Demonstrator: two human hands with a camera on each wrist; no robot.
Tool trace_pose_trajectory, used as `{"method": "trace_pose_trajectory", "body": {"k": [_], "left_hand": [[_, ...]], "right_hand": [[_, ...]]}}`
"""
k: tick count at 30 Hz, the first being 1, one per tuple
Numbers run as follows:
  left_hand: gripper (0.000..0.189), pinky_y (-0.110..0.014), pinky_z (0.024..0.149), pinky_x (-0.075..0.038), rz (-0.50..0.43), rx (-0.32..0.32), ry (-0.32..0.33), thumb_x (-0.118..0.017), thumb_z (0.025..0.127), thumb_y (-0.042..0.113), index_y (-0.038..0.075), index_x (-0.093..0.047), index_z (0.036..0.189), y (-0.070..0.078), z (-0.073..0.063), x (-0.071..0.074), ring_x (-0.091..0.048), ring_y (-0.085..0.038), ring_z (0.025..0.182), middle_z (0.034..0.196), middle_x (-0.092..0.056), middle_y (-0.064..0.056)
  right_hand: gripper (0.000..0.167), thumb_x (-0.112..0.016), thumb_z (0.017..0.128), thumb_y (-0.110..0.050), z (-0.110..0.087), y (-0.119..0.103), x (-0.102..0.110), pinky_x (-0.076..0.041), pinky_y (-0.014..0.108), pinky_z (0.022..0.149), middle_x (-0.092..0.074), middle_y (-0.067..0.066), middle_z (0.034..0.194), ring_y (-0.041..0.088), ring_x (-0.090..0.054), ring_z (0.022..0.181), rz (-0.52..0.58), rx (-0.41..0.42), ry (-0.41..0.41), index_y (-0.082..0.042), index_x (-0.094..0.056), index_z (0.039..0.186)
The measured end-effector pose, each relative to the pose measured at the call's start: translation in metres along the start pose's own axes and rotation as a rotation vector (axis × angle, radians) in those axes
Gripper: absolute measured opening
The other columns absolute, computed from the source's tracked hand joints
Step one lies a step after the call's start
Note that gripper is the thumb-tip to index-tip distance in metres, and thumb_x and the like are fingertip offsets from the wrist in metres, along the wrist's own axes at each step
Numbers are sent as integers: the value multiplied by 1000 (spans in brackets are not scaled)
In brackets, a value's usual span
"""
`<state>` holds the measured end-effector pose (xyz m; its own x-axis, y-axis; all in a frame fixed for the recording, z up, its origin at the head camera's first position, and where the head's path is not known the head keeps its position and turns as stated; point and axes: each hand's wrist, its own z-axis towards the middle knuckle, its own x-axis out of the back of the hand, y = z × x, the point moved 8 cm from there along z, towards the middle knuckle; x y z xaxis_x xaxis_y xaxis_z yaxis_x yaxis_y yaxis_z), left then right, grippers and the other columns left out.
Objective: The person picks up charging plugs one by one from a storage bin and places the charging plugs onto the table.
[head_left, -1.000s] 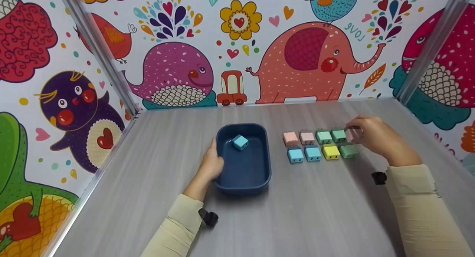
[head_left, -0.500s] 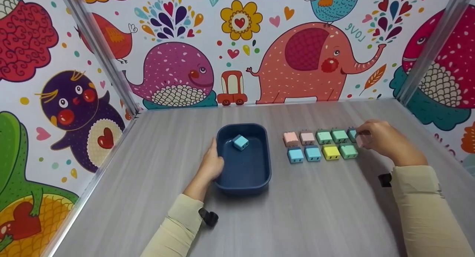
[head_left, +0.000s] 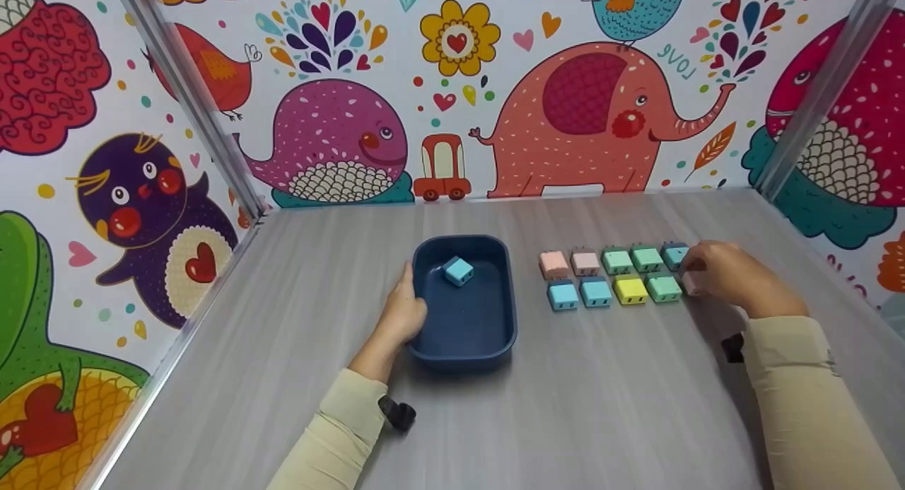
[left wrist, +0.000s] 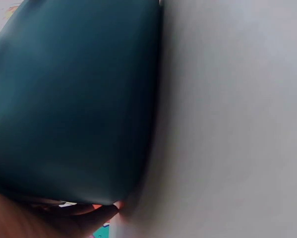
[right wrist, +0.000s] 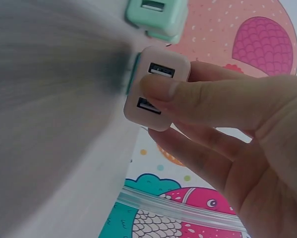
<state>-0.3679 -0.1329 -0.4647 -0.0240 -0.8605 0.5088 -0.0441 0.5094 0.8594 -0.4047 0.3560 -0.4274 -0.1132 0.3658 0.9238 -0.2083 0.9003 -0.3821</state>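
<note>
My right hand [head_left: 725, 278] pinches a pink USB wall charger [right wrist: 155, 89] at the right end of the front row of chargers. In the right wrist view the thumb presses its face between the two USB ports, fingers behind it. A green charger [head_left: 664, 288] sits just left of it, and a blue charger [head_left: 674, 255] stands behind, partly covered by the fingers. My left hand [head_left: 401, 313] holds the left side of a dark blue plastic tub [head_left: 463, 366], thumb at the rim and fingers along the outer wall. One blue charger [head_left: 458, 271] lies inside the tub.
Behind the front row, the back row has pink chargers [head_left: 553, 265] and green chargers [head_left: 617, 261]. Blue chargers [head_left: 595, 292] and a yellow charger [head_left: 631, 290] fill the front row's left part. A cartoon-printed wall [head_left: 565, 143] bounds the grey table [head_left: 318, 285] at the back.
My right hand has moved the pink charger rightward, then down towards the front row's right end, uncovering the blue charger in the back row. The left hand and tub stay put.
</note>
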Motion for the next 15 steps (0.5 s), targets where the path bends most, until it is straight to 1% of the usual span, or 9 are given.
{"method": "trace_pose_trajectory", "body": {"k": [3, 5, 8, 15], "left_hand": [[77, -52, 130, -17, 0, 5, 1, -35, 98, -10, -2, -6, 170, 0, 0, 0, -14, -40, 162, 175, -14, -26], [78, -52, 130, -16, 2, 7, 1, -35, 98, -10, -2, -6, 170, 0, 0, 0, -14, -40, 162, 175, -14, -27], [78, -52, 130, -16, 3, 6, 3, -36, 98, -10, -2, -6, 169, 0, 0, 0, -14, -41, 162, 175, -14, -27], [77, -52, 130, -16, 3, 2, 8, -36, 99, -10, -2, -7, 170, 1, 0, 0, -15, -41, 162, 175, -15, -27]], "right_hand": [[26, -72, 96, -3, 0, 4, -4, -58, 58, 91, -69, 23, 116, 37, -61, 100, 23, -24, -31, 5, -75, 121], [27, -72, 97, -4, -1, 4, -6, -57, 60, 92, -69, 25, 118, 39, -61, 101, 27, -35, -43, 6, -74, 123], [29, -71, 97, -4, 0, 5, -8, -56, 61, 94, -68, 26, 122, 40, -60, 104, 26, -54, -47, 6, -73, 125], [31, -71, 97, -2, 1, 8, -12, -55, 63, 96, -66, 29, 126, 42, -60, 107, 32, -57, -54, 6, -72, 127]]}}
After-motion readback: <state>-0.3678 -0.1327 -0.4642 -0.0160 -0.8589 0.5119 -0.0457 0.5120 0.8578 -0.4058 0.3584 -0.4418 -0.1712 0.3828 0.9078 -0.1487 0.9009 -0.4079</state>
